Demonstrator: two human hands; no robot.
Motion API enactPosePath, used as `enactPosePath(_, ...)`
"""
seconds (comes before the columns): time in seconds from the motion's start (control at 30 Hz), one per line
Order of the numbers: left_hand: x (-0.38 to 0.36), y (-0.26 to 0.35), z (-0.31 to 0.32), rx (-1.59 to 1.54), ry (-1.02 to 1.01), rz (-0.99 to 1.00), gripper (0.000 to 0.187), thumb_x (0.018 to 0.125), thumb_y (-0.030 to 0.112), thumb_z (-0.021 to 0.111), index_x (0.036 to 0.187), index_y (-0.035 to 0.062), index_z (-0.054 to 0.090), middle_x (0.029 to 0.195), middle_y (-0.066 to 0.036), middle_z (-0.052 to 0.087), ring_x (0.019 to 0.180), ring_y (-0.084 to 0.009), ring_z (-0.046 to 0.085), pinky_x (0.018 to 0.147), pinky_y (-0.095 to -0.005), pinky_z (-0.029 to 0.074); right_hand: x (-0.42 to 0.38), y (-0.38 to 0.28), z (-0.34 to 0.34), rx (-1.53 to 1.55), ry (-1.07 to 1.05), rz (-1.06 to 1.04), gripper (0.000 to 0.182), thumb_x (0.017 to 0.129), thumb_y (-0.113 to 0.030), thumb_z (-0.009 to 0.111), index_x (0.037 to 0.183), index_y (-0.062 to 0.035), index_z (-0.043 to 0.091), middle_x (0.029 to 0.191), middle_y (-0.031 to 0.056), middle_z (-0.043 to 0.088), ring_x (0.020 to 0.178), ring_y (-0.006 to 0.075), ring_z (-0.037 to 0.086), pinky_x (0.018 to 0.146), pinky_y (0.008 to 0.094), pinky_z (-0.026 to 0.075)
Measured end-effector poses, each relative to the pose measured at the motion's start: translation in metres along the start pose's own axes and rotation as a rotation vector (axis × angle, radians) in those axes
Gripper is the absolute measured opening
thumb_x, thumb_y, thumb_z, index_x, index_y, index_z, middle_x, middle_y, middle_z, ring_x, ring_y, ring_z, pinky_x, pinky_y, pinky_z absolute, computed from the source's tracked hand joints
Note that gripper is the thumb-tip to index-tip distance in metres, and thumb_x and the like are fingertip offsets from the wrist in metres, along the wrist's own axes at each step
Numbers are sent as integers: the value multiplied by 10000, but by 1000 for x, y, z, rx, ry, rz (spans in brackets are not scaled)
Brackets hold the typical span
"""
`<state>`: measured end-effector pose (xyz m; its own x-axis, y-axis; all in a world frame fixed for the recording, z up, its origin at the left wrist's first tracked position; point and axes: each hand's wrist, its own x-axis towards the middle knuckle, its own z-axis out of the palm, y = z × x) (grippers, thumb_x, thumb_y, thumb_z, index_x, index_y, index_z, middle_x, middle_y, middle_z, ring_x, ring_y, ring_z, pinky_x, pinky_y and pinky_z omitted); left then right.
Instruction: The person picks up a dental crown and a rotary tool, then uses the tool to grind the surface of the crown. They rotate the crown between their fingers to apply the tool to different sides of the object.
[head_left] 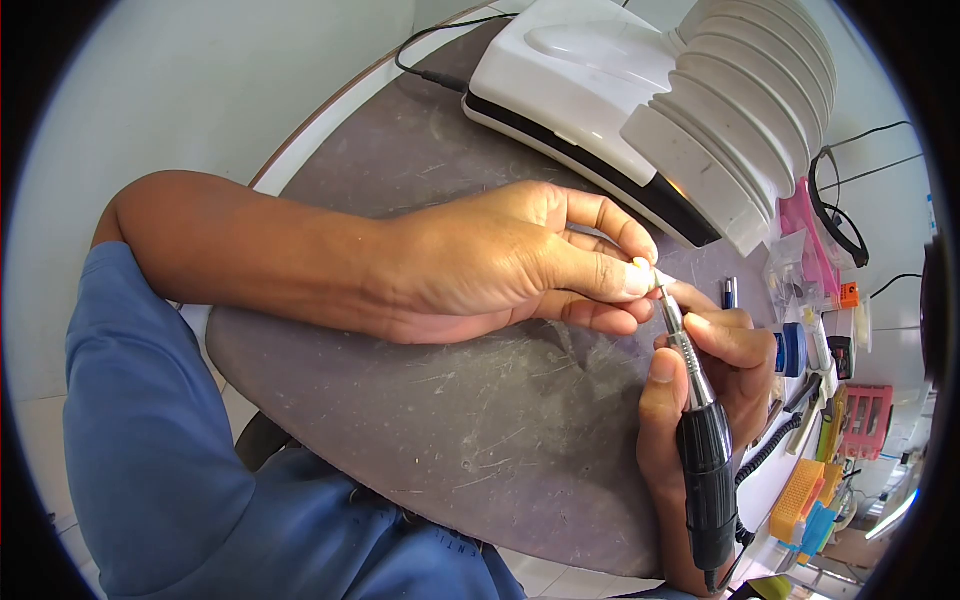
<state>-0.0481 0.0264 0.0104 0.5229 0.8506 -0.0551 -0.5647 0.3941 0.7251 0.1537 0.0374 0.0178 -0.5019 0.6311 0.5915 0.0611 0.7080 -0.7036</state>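
Observation:
My left hand (pixel 500 245) reaches in from the left, thumb and fingers pinched at a small whitish piece (pixel 641 263). That piece is mostly covered by the fingertips, and its kind I cannot tell. My right hand (pixel 735 370) grips a rotary handpiece (pixel 707 470) like a pen, with its black body below and its slim metal nose tilted up to the left. The handpiece's tip is right at the pinched left fingertips. Both hands are close together over the grey, scratched work mat (pixel 480 420).
A white machine (pixel 570 80) with a ribbed hose (pixel 750 90) stands at the back, close beyond my hands. To the right are a pink holder (pixel 810 240), a blue container (pixel 790 350), a coiled black cord (pixel 770 448), an orange block (pixel 797 500) and a red rack (pixel 866 420).

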Motion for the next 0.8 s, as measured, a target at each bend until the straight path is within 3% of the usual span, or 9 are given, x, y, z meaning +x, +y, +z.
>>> enactPosePath(0.3, 0, 1, 1, -7, 4, 11, 203, 883, 130, 606, 1037, 24, 527, 1038, -61, 563, 978, -136, 588, 860, -245, 499, 0, 0, -4, -77, -40, -47, 279, 783, -61, 666, 971, 15, 475, 917, 186, 575, 928, 307, 632, 760, 330, 509)
enactPosePath(0.43, 0, 0, 1, -22, 1, 31, 196, 884, 119, 600, 1043, 19, 545, 1056, -68, 556, 977, -131, 580, 864, -243, 494, 1, -4, -6, -33, 11, 88, 270, 828, -100, 622, 999, 11, 444, 981, 209, 596, 913, 216, 601, 809, 294, 446)
enactPosePath(0.5, 1, 0, 0, -28, -19, 38, 199, 882, 107, 599, 1057, 17, 564, 1070, -64, 551, 982, -120, 565, 874, -240, 482, 2, -5, -4, -104, 62, 174, 269, 872, -236, 579, 985, -43, 431, 1004, 177, 622, 765, 100, 496, 772, 242, 402)
enactPosePath(0.63, 1, 0, -1, -28, -17, 20, 223, 882, 97, 596, 1086, 12, 566, 1075, -57, 554, 985, -108, 551, 883, -239, 470, 1, -3, -7, -29, 28, 135, 274, 822, -76, 619, 1014, 5, 441, 971, 190, 589, 934, 189, 593, 823, 277, 444)
enactPosePath(0.8, 0, 2, 3, 10, -3, 10, 284, 906, 93, 559, 1170, -9, 537, 1081, -60, 565, 971, -99, 553, 883, -240, 469, 1, -4, -7, -11, 36, 145, 280, 821, -81, 625, 1011, 8, 440, 971, 189, 586, 943, 207, 597, 832, 290, 446)
